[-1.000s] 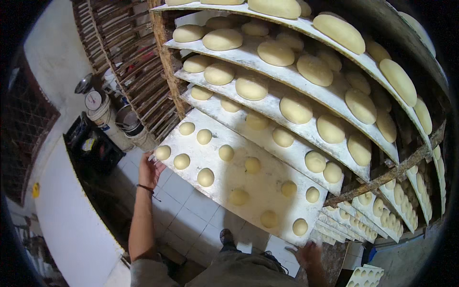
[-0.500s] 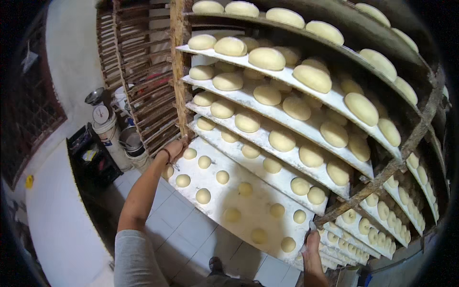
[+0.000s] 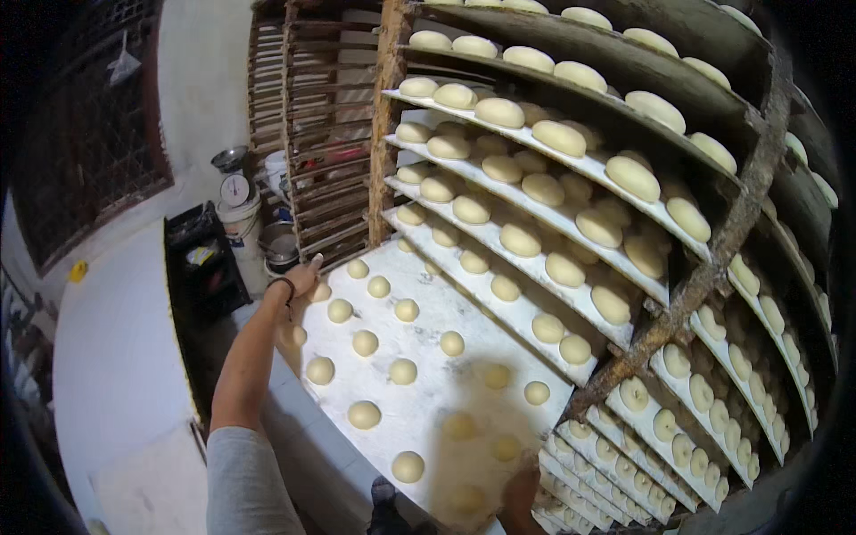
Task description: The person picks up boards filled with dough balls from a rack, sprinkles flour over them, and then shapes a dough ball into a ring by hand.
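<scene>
A flour-dusted white board (image 3: pixel 446 299) sticks out of the rack toward me, with several round dough balls (image 3: pixel 365 415) spaced over it. My left hand (image 3: pixel 303 276) is closed on the board's left edge, close to the wooden post, with the thumb lying on top. My right hand (image 3: pixel 521 489) is closed on the near right edge of the same board, in shadow, its fingers partly hidden. A dark shadow lies over the board's near right part and the dough balls there. The board's far end reaches under the shelf above.
A wooden rack (image 3: pixel 387 134) holds many boards of larger dough pieces, and its slanted post (image 3: pixel 704 299) stands at right. Ring-shaped dough (image 3: pixel 634 393) lies on lower boards. At left are a white table (image 3: pixel 116 357), a black crate (image 3: pixel 203 259), and a dial scale (image 3: pixel 234 189) on a bucket.
The board has come farther out of the rack toward me, showing more dough balls. Both hands have moved nearer to me with it, and my view has shifted left.
</scene>
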`<state>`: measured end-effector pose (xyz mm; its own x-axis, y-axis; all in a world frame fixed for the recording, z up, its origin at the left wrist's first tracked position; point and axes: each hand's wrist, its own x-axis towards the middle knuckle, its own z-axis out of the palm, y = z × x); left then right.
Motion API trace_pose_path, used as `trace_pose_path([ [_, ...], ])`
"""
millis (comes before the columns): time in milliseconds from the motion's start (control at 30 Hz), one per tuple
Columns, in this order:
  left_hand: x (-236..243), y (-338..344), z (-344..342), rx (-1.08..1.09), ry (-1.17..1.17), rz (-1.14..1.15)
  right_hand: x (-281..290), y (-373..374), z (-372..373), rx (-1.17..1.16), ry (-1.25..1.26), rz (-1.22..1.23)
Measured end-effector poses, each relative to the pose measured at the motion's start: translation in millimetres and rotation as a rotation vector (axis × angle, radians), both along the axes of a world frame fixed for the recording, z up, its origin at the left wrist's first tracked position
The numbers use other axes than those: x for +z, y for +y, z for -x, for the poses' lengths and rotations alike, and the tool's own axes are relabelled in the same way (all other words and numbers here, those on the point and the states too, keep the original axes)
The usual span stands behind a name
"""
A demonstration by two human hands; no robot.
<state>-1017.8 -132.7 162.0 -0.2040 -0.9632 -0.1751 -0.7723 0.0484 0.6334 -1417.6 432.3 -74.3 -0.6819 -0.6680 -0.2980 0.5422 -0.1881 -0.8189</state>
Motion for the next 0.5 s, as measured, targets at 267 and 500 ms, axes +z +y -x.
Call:
trace_pose_path([
  [267, -3.1, 119.2, -70.4, 0.109, 0.049, -0.054, -20.1, 72.8, -40.1, 0.089, -0.093, 0.055],
  [500, -6.1, 120.7, -87.2, 0.097, -0.055, 0.088, -16.3, 85.3, -62.5, 0.148, -0.151, 0.133],
])
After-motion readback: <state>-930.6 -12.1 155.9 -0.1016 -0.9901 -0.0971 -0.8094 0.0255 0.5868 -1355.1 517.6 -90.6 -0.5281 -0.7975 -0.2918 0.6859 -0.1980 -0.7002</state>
